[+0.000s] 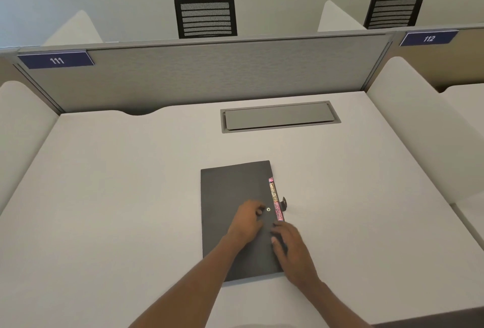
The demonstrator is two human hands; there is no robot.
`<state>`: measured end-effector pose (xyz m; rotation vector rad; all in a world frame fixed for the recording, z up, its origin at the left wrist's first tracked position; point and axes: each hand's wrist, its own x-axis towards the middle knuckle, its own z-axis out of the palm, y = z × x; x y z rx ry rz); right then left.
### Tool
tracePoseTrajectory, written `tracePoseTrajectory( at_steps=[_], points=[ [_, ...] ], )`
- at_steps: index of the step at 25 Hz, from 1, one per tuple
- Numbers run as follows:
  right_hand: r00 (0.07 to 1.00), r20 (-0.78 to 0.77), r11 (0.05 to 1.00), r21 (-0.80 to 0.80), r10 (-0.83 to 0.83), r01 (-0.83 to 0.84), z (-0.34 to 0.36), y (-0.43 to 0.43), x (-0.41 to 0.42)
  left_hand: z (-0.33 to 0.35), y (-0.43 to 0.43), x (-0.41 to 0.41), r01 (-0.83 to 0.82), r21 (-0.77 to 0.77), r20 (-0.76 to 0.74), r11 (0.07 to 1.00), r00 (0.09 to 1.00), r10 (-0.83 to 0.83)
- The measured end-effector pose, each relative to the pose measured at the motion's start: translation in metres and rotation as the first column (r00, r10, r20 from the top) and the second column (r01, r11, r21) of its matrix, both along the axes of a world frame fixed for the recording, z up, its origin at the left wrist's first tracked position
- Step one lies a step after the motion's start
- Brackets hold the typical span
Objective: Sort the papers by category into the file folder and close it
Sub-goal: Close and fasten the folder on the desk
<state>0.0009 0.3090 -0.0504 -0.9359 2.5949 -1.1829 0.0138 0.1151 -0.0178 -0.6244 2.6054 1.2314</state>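
Observation:
A dark grey file folder (230, 196) lies flat on the white desk, its cover down. Pink and orange index tabs (274, 196) stick out along its right edge. A small strap with a snap (284, 203) stands up loose beside the tabs, and a metal snap stud (268, 209) shows on the cover. My left hand (247, 223) rests on the cover, fingers curled just left of the stud. My right hand (290, 246) presses flat on the folder's lower right edge. No loose papers are in view.
A grey cable hatch (279, 117) is set into the desk (117, 196) behind the folder. A grey partition (209, 73) closes off the back, white side dividers (408, 123) flank the desk, and two black chairs (205, 15) stand beyond.

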Motion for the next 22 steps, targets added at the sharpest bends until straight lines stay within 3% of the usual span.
tracePoseTrajectory(
  at_steps=[2, 4, 10, 14, 22],
  points=[
    [0.971, 0.082, 0.959, -0.16, -0.223, 0.234, 0.007, -0.001, -0.012, -0.001, 0.002, -0.006, -0.102, 0.096, 0.003, 0.99, 0.995, 0.102],
    [0.924, 0.164, 0.915, -0.161, -0.346, 0.371, 0.014, -0.004, -0.029, -0.004, 0.003, -0.011, -0.205, 0.213, 0.013, 0.955, 0.978, 0.207],
    [0.984, 0.075, 0.986, 0.071, -0.159, 0.154, 0.008, -0.017, -0.055, -0.01, 0.003, -0.022, -0.376, 0.444, 0.11, 0.813, 0.924, 0.367],
    [0.99, -0.058, 0.974, 0.18, -0.128, 0.136, -0.002, -0.022, -0.045, -0.009, 0.01, -0.021, -0.418, 0.438, 0.096, 0.796, 0.902, 0.421],
    [0.988, -0.083, 0.948, 0.28, -0.133, 0.151, -0.001, -0.024, -0.047, -0.014, 0.024, -0.027, -0.51, 0.251, 0.065, 0.823, 0.857, 0.511]
  ],
)
